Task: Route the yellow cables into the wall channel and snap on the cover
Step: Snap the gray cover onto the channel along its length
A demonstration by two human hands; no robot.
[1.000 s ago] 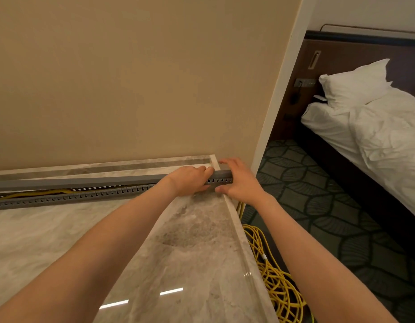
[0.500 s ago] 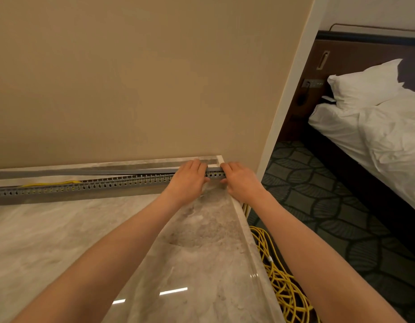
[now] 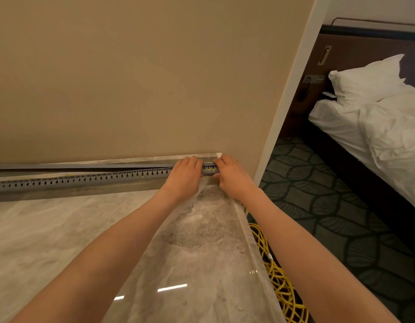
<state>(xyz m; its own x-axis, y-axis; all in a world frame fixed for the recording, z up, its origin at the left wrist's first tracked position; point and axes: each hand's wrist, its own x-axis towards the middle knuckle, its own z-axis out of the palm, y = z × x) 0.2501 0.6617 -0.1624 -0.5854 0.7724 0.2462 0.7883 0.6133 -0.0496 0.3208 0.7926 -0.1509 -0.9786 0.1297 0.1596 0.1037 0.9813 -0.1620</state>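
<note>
Grey slotted channel [image 3: 85,180] lies along the back of the marble counter [image 3: 62,241], at the foot of the beige wall [image 3: 132,78]. Its right end is near the counter's right corner. The cover [image 3: 85,166], a flat grey strip, lies behind the channel. It stands apart from it at the left and meets it at the hands.

Left hand [image 3: 183,176]: palm down over the channel, fingers laid across the top. The thumb is hidden, so I cannot tell whether it grips.

Right hand [image 3: 232,176]: just beside the left, at the channel's end. Fingers lie over the top and the thumb is on the front face, pinching it.

Yellow cables [image 3: 278,283]: mostly coiled on the carpet [image 3: 330,206] beside the counter's right edge. Yellow shows through the slots between the two hands.

White bed [image 3: 376,127] is at the far right.
</note>
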